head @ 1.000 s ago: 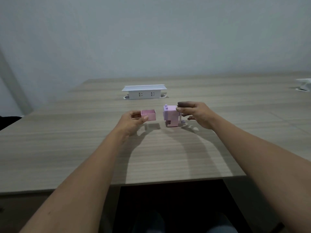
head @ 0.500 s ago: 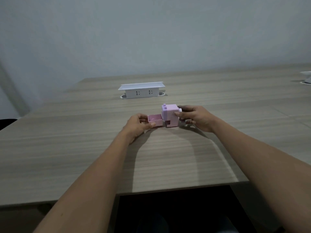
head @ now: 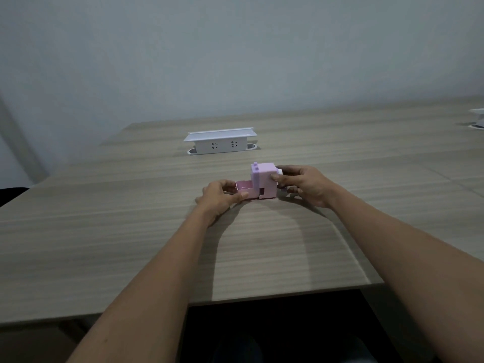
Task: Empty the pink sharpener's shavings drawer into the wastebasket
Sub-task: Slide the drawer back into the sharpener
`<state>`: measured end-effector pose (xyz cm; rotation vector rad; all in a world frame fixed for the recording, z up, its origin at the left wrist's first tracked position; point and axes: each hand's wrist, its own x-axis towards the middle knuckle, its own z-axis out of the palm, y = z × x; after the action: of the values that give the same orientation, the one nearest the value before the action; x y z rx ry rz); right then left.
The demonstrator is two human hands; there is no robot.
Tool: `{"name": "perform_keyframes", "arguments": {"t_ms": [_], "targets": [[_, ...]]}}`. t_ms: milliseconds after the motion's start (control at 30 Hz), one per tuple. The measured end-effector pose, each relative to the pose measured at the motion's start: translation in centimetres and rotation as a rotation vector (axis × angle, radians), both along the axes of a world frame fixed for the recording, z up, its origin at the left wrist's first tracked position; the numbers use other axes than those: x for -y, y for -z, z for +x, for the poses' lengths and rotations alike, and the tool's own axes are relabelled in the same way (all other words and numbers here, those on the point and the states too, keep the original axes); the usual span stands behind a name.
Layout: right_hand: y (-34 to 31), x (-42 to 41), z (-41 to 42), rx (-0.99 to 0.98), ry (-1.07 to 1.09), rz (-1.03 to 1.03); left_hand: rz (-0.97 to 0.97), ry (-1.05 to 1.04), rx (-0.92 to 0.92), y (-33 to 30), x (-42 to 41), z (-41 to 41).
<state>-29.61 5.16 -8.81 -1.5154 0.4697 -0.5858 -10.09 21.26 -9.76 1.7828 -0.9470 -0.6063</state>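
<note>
The pink sharpener (head: 265, 176) stands upright on the wooden table (head: 131, 231), about mid-table. My right hand (head: 301, 184) grips it from the right, thumb on its front face, fingers around the crank side. The pink shavings drawer (head: 245, 188) sticks partway out of the sharpener's left side, low down, its open top showing. My left hand (head: 220, 196) pinches the drawer's outer end between thumb and fingers. No wastebasket is in view.
A white pop-up socket box (head: 220, 142) stands on the table behind the sharpener. Another white fitting (head: 478, 117) shows at the far right edge. The table's near edge runs just below my forearms, with dark space under it.
The drawer, held free to the left of the sharpener a second ago, has moved right and now sits partly inside the sharpener's slot. My right hand has closed tighter on the sharpener body.
</note>
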Motion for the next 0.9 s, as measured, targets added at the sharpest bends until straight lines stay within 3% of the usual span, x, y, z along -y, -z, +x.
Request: {"name": "perform_keyframes", "arguments": {"t_ms": [533, 700, 900], "targets": [[0.9, -0.4, 1.8, 0.055, -0.031, 0.014, 0.034, 0.025, 0.159, -0.6, 0.7, -1.3], [1.5, 0.6, 1.8, 0.038, -0.084, 0.019, -0.121, 0.116, 0.006, -0.9, 0.7, -1.5], [0.1, 1.6, 2.1, -0.019, -0.067, -0.118, -0.168, 0.124, 0.000, -1.6, 1.7, -1.5]]}}
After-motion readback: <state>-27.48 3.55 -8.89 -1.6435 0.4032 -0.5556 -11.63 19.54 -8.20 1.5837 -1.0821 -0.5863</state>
